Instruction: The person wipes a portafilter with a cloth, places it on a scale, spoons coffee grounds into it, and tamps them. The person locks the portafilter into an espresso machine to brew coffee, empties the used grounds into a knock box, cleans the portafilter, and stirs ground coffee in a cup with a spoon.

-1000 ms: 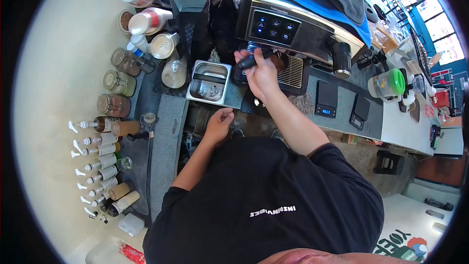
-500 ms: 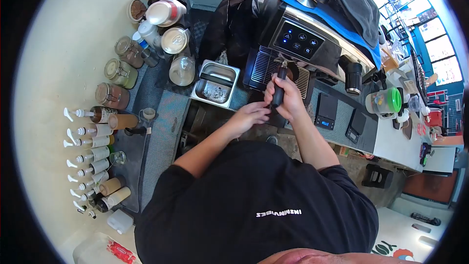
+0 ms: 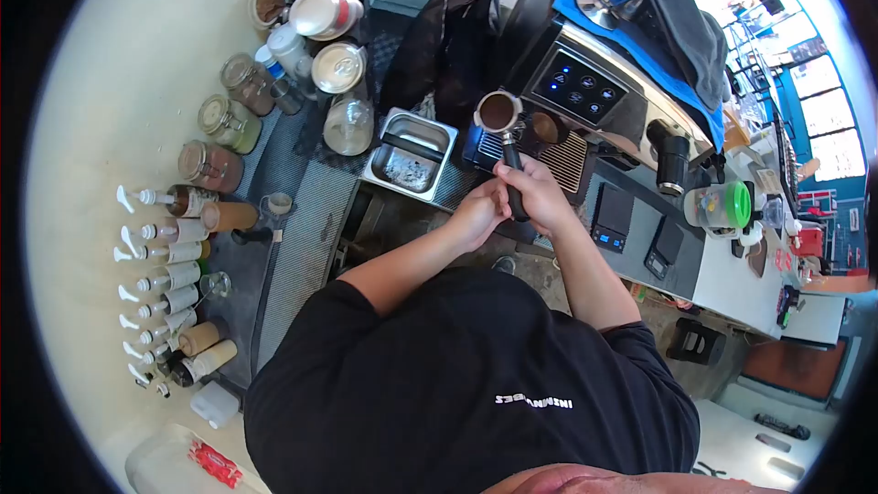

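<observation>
My right hand (image 3: 541,194) is closed round the black handle of a portafilter (image 3: 513,154). Its metal basket points away from me and holds brown coffee grounds (image 3: 497,111). My left hand (image 3: 479,213) sits against the right one beside the handle's lower end. The left fingers are curled, and whatever they pinch is hidden. Just beyond the hands stands the espresso machine (image 3: 617,112), with lit touch buttons. The portafilter is out in front of its left side, above the slatted drip tray (image 3: 574,163).
Left of the hands is a steel knock box (image 3: 444,148) with a black bar. Two black scales (image 3: 611,216) lie on the right counter. Jars (image 3: 212,165) and pump bottles (image 3: 174,230) line the left wall. A green-lidded tub (image 3: 722,208) stands farther right.
The portafilter has come out from under the machine's front, and its basket with grounds now shows. My left fingers have curled in closer to my right hand. The view has shifted slightly.
</observation>
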A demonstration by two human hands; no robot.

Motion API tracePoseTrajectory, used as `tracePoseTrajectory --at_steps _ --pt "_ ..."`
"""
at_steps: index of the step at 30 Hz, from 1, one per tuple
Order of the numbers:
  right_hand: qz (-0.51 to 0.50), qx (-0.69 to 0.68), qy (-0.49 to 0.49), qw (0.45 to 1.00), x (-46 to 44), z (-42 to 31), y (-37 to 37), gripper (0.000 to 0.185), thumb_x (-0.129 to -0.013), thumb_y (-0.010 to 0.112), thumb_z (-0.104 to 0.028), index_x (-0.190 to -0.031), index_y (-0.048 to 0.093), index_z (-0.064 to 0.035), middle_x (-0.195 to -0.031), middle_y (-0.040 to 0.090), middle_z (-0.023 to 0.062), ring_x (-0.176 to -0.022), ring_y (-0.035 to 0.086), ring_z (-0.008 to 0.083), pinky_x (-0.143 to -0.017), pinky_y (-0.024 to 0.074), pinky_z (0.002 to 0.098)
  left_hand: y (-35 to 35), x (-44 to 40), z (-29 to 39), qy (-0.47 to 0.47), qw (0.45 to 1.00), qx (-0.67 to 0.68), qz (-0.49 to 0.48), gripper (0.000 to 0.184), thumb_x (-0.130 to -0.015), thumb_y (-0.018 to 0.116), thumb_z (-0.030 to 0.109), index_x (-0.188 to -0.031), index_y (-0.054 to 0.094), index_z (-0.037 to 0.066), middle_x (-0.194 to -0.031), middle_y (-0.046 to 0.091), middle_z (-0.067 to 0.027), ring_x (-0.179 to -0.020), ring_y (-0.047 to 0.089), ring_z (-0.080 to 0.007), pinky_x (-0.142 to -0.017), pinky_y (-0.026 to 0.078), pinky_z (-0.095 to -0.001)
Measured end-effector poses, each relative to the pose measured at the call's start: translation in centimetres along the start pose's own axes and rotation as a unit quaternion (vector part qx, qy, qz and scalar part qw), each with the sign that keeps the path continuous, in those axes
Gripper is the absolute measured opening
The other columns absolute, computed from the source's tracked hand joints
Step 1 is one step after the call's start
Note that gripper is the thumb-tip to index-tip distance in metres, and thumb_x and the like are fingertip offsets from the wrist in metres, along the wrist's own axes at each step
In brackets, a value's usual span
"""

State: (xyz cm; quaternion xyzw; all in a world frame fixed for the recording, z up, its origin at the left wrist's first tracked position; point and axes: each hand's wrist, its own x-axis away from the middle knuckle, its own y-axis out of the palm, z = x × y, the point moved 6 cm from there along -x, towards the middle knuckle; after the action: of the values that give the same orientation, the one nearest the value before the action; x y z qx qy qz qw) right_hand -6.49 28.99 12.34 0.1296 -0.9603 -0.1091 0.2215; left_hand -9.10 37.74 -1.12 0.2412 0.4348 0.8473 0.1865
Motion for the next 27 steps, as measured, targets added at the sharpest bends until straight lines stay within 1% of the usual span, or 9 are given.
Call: tracePoseTrajectory --at_steps 2,5,6,7,9,15,19,25,27 --pt "0.011 0.06 0.004 0.998 -1.3 1.8 0.9 0.014 -0.11 0.068 -0.016 -0.116 0.065 -0.0041 -0.078 0.066 0.0042 -0.058 0.061 0.0133 -0.055 0.0497 0.0292 -0.4 4.4 1.9 -0.051 0.994 -0.048 0.088 0.019 -0.107 0.059 0.006 -0.123 0.066 0.013 -0.098 0.069 -0.0015 -0.096 0.069 -0.0177 -0.088 0.057 -0.0353" --pt "0.072 0.347 -0.178 0.918 -2.7 3.8 2.7 0.03 -0.106 0.072 -0.014 -0.133 0.066 -0.0029 -0.087 0.072 0.0092 -0.069 0.068 0.0167 -0.063 0.0542 0.0351 -3.8 10.1 3.8 -0.102 0.967 -0.11 0.204 0.026 -0.111 0.062 0.012 -0.136 0.067 0.006 -0.113 0.075 -0.0057 -0.094 0.072 -0.0184 -0.083 0.057 -0.0326" --pt "0.101 0.407 -0.251 0.872 -2.2 2.9 4.5 0.037 -0.103 0.073 -0.013 -0.138 0.063 -0.0036 -0.097 0.076 0.0186 -0.08 0.076 0.0324 -0.073 0.0596 0.0456 -5.6 11.1 4.2 -0.089 0.957 -0.096 0.259 0.026 -0.111 0.063 0.014 -0.136 0.067 0.006 -0.114 0.075 -0.0058 -0.095 0.071 -0.0176 -0.084 0.057 -0.0321" --pt "0.088 0.468 -0.181 0.861 -2.1 2.5 6.3 0.043 -0.101 0.073 -0.011 -0.141 0.06 -0.0033 -0.106 0.076 0.0275 -0.094 0.076 0.0488 -0.085 0.0602 0.0542 -7.7 12.1 4.2 -0.076 0.943 -0.082 0.313 0.026 -0.111 0.063 0.015 -0.135 0.067 0.006 -0.115 0.076 -0.0058 -0.095 0.071 -0.0168 -0.084 0.057 -0.0316" --pt "0.049 0.539 -0.199 0.817 -4.5 7.0 6.7 0.046 -0.1 0.074 -0.011 -0.142 0.059 -0.002 -0.109 0.075 0.03 -0.101 0.073 0.0533 -0.088 0.0597 0.0567 -10.2 13.0 4.4 -0.029 0.926 -0.069 0.369 0.027 -0.112 0.065 0.018 -0.135 0.068 0.006 -0.115 0.076 -0.0055 -0.096 0.071 -0.0154 -0.084 0.057 -0.0308" --pt "0.072 0.5 -0.349 0.789 -2.8 5.4 8.2 0.04 -0.1 0.072 -0.007 -0.138 0.06 -0.0001 -0.114 0.074 0.0269 -0.102 0.073 0.0504 -0.087 0.0601 0.0561 -12.1 11.1 7.1 0.076 0.932 -0.089 0.343 0.024 -0.111 0.065 0.019 -0.132 0.066 0.007 -0.117 0.075 -0.0032 -0.104 0.07 -0.0153 -0.09 0.056 -0.0317" --pt "0.019 0.601 -0.253 0.758 -3.9 7.3 7.5 0.039 -0.099 0.072 -0.006 -0.138 0.065 -0.005 -0.109 0.072 0.0232 -0.094 0.074 0.0472 -0.08 0.0596 0.0573 -12.0 11.2 6.2 0.071 0.937 -0.052 0.338 0.023 -0.109 0.063 0.011 -0.132 0.067 0.006 -0.116 0.076 -0.0027 -0.103 0.071 -0.0146 -0.09 0.057 -0.0308" --pt "0.058 0.531 -0.338 0.775 -2.3 6.2 8.1 0.041 -0.099 0.073 -0.008 -0.139 0.065 -0.0097 -0.112 0.073 0.0229 -0.095 0.074 0.047 -0.078 0.0598 0.0567 -12.4 11.2 6.3 0.079 0.936 -0.043 0.341 0.028 -0.109 0.063 0.01 -0.137 0.065 0.005 -0.121 0.076 -0.0058 -0.105 0.071 -0.0168 -0.094 0.057 -0.0343" --pt "0.046 0.566 -0.291 0.77 -3.1 6.4 7.5 0.04 -0.099 0.073 -0.008 -0.138 0.066 -0.0091 -0.111 0.073 0.0219 -0.095 0.074 0.0464 -0.079 0.0595 0.0565 -12.2 11.1 6.1 0.074 0.934 -0.043 0.347 0.029 -0.11 0.062 0.01 -0.138 0.064 0.004 -0.122 0.076 -0.0066 -0.106 0.071 -0.0176 -0.096 0.057 -0.0353"
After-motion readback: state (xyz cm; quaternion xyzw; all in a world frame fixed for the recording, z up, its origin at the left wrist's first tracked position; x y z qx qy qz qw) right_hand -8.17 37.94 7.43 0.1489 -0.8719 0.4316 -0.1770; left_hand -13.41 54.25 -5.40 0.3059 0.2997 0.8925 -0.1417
